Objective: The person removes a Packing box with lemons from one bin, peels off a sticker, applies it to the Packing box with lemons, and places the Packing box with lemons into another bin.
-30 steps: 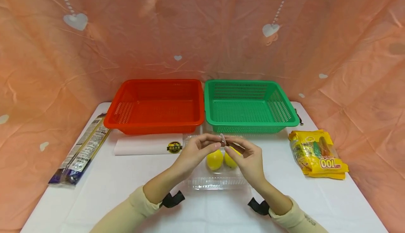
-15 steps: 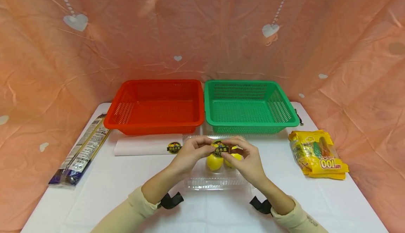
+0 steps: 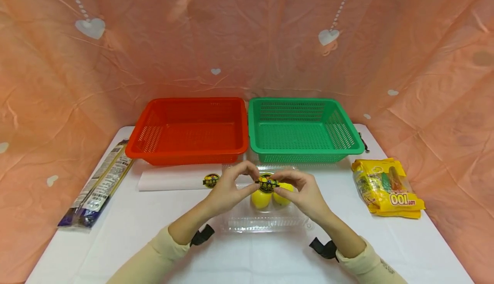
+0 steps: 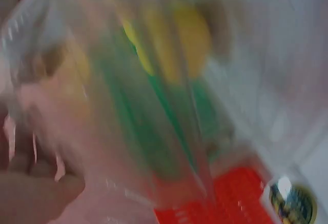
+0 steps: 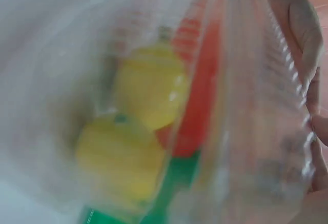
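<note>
A person in rolled cream sleeves works at a white-covered table. The left hand pinches one edge of a small round black sticker with a fruit picture and a lettered banner, thumb against fingers; the right hand pinches the opposite edge. From where I stand, the sticker is held above a clear plastic box with ridged edges, where two round yellow fruits sit side by side. Left of the box lies a flat white sheet bearing a matching sticker. Behind stand a red plastic basket and, to its right, a green one. Long shiny packets lie far left; a yellow snack bag lies far right.
</note>
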The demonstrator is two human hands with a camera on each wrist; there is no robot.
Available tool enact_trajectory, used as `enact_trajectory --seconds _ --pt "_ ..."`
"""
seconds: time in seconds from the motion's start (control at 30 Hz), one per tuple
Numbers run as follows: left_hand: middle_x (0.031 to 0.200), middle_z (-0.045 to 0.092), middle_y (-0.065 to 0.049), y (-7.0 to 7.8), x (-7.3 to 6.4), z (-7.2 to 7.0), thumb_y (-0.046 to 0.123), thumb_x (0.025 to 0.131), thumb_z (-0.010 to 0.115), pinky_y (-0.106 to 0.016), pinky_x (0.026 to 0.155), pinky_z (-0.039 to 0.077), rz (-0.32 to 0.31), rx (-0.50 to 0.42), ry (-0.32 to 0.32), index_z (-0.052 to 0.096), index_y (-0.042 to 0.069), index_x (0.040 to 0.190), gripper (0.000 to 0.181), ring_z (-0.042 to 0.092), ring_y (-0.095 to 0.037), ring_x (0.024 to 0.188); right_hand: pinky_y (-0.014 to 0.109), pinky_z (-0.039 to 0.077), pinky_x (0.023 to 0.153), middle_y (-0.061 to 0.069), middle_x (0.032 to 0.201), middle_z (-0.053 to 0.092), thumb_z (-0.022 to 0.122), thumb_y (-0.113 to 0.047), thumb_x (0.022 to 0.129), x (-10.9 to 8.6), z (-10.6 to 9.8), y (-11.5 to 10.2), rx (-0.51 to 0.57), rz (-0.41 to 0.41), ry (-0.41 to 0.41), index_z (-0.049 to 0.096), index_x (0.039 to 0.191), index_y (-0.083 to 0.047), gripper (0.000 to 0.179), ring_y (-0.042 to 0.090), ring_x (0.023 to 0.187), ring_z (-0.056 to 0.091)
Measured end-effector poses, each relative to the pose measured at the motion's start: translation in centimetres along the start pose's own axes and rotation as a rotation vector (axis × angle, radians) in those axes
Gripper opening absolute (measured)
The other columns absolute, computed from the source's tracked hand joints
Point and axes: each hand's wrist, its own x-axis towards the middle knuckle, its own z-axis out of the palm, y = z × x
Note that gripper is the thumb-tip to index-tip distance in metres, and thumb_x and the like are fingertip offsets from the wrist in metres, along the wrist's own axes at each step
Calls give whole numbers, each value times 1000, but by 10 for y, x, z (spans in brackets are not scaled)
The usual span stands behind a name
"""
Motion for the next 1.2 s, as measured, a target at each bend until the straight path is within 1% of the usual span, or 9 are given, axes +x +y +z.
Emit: enact_trajectory --seconds 0.07,0.17,0.27,0.37,0.6,0.73,0.83,1.03,1.2 --pt "96 69 1 -3 1 -2 -2 85 74 -42 94 49 70 104 -52 67 8 99 18 62 -15 97 29 45 101 13 105 72 70 11 84 1 -3 2 -71 17 -19 69 106 9 23 12 104 63" --pt "97 71 4 -9 4 -4 0 84 76 -38 95 47 122 209 -109 72 10 98 17 63 -12 97 41 39 107 13 107 72 73 7 83 4 -8 5 -163 56 -58 72 108 4 24 14 107 63" --pt "97 72 3 -15 5 -4 1 84 77 -38 96 46 110 242 -141 73 9 99 18 64 -11 96 53 37 106 7 107 73 75 2 84 8 -11 11 -239 95 -104 74 109 -1 25 17 106 63" --pt "96 72 3 -21 6 -4 1 84 77 -38 95 46 73 254 -163 73 8 100 18 64 -12 94 58 37 105 4 107 73 76 0 84 12 -14 15 -296 99 -150 75 108 -4 25 19 106 62" --pt "94 70 4 -33 9 -5 0 82 79 -41 90 49 12 235 -194 74 8 101 22 59 -12 94 58 38 103 2 104 72 76 2 82 17 -16 21 -329 87 -205 75 108 -5 27 18 101 60" --pt "95 70 7 -34 9 -6 2 81 80 -36 91 41 14 251 -210 76 10 101 22 56 -11 96 57 38 102 1 102 72 76 3 81 17 -16 23 -323 82 -206 75 107 -5 28 17 100 59" --pt "96 69 9 -33 9 -7 3 81 79 -38 93 37 8 267 -217 76 12 101 22 55 -10 97 55 39 100 3 99 71 77 5 79 17 -15 24 -315 73 -203 75 105 -3 27 19 98 59" --pt "96 68 8 -32 10 -6 3 81 77 -42 98 34 5 277 -229 75 12 100 21 55 -11 99 48 39 97 2 96 68 78 5 78 17 -13 22 -316 77 -207 74 104 -2 26 21 97 56" --pt "95 67 8 -33 10 -5 3 81 78 -44 99 32 10 288 -238 75 12 101 22 55 -11 98 48 41 94 3 95 67 77 5 79 15 -12 23 -347 70 -207 74 103 -3 26 21 96 54"
